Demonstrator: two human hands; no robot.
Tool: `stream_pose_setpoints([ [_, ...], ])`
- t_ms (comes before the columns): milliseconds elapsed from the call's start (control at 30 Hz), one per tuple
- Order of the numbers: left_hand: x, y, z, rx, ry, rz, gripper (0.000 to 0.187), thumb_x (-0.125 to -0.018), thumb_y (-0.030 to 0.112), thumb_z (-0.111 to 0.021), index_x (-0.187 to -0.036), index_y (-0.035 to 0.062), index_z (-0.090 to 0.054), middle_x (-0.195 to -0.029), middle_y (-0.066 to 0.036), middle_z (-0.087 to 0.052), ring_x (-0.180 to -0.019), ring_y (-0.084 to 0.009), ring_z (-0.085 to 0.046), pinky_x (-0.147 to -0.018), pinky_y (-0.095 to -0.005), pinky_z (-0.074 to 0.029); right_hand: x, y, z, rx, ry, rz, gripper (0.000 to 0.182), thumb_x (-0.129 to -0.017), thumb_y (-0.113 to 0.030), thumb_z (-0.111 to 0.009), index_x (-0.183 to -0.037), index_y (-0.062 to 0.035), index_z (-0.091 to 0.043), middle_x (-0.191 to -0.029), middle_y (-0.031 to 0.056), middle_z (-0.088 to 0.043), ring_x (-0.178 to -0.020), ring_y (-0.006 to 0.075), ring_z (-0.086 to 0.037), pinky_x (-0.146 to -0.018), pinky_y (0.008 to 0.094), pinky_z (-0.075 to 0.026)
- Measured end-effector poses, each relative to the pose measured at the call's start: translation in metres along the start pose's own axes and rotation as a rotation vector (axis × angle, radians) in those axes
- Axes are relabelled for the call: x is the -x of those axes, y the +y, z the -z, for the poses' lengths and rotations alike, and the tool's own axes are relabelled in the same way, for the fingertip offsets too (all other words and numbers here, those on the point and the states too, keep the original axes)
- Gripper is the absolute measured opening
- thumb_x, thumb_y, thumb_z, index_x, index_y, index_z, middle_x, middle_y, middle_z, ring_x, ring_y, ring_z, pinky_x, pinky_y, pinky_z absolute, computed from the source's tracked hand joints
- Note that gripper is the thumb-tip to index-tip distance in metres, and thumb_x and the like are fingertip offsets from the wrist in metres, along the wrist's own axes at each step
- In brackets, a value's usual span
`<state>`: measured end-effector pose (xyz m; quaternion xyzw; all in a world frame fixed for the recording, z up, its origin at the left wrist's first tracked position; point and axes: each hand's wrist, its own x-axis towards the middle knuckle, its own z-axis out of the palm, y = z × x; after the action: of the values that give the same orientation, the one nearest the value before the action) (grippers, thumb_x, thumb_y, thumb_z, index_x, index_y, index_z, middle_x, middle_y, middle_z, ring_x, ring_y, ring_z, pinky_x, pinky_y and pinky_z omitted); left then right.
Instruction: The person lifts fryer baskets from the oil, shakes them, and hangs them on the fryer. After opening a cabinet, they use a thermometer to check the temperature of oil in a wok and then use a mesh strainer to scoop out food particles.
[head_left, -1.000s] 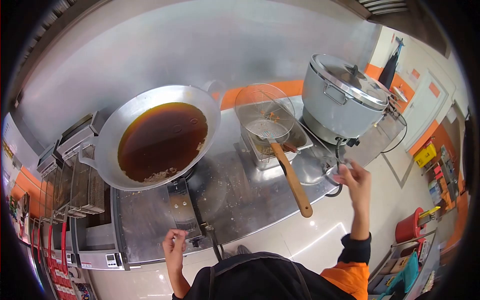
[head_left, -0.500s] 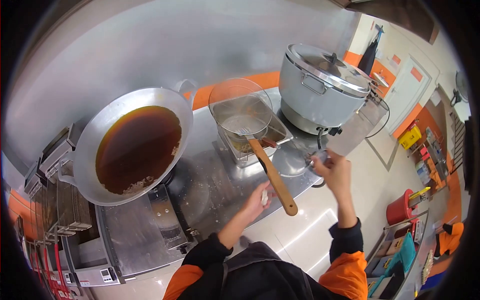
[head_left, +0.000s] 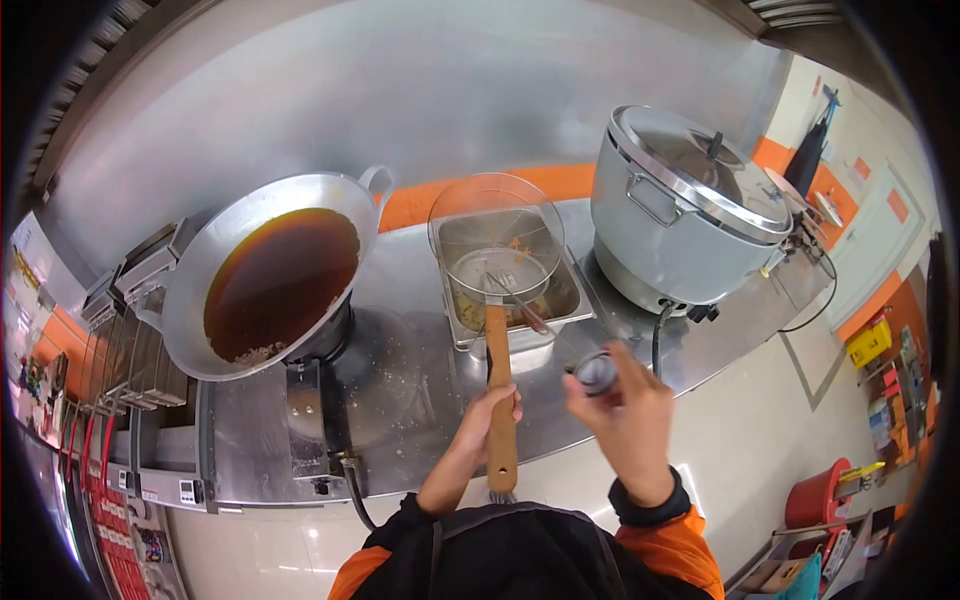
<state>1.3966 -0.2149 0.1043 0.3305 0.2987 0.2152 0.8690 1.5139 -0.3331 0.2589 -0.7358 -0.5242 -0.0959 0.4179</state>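
A wire-mesh skimmer (head_left: 497,232) with a long wooden handle (head_left: 503,440) rests over a metal pan (head_left: 574,285) on the counter. Around the middle of that handle my left hand (head_left: 482,435) is closed. My right hand (head_left: 635,410) is raised to the right of it, its fingers pinching a small round object (head_left: 597,374) with a dark rim and pale face, possibly a dial; motion blur obscures its kind. A thin utensil with a brown handle (head_left: 530,318) leans across the pan, where pale bits lie in the bottom.
To the left, a wide wok (head_left: 185,310) of dark brown liquid sits on a burner. A large lidded rice cooker (head_left: 660,215) stands on the right with a black cable. Wire baskets (head_left: 110,365) hang far left. A red bucket (head_left: 815,495) stands on the floor at right.
My left hand, with something small and white in its fingers before, has closed on the skimmer's handle, now turned nearly straight toward me. My right hand has come nearer with the round object. The view has shifted.
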Motion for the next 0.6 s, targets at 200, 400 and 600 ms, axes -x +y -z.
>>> stream_pose_setpoints([
  [200, 0.009, 0.009, -0.013, 0.119, -0.044, 0.061, 0.022, -0.086, 0.032, -0.053, -0.09, 0.0099, -0.054, -0.066, 0.001, -0.052, -0.059, -0.0088, -0.047, -0.052, -0.0214, -0.037, 0.01, 0.02, 0.062, -0.016, 0.087, -0.118, 0.046, -0.065, -0.013, -0.077, -0.102, 0.005, -0.057, -0.066, 0.0085, -0.06, -0.048, 0.0127, -0.058, -0.045, 0.0222, -0.045],
  [400, 0.015, 0.014, -0.028, 0.237, -0.077, 0.031, 0.023, -0.087, 0.03, -0.053, -0.09, 0.0069, -0.052, -0.067, 0.0, -0.048, -0.054, -0.0081, -0.042, -0.043, -0.0212, -0.03, 0.018, 0.034, 0.062, -0.009, 0.118, -0.152, 0.046, -0.064, -0.011, -0.077, -0.102, 0.0063, -0.057, -0.065, 0.0089, -0.06, -0.047, 0.0126, -0.059, -0.045, 0.0213, -0.044],
  [600, 0.014, 0.017, -0.029, 0.28, -0.127, 0.033, 0.021, -0.088, 0.027, -0.053, -0.09, 0.0057, -0.052, -0.069, -0.001, -0.049, -0.055, -0.0086, -0.042, -0.043, -0.0218, -0.031, 0.022, 0.024, 0.071, 0.026, 0.21, -0.224, 0.043, -0.064, -0.011, -0.076, -0.099, 0.0068, -0.058, -0.061, 0.0084, -0.058, -0.046, 0.0126, -0.057, -0.045, 0.0208, -0.043],
])
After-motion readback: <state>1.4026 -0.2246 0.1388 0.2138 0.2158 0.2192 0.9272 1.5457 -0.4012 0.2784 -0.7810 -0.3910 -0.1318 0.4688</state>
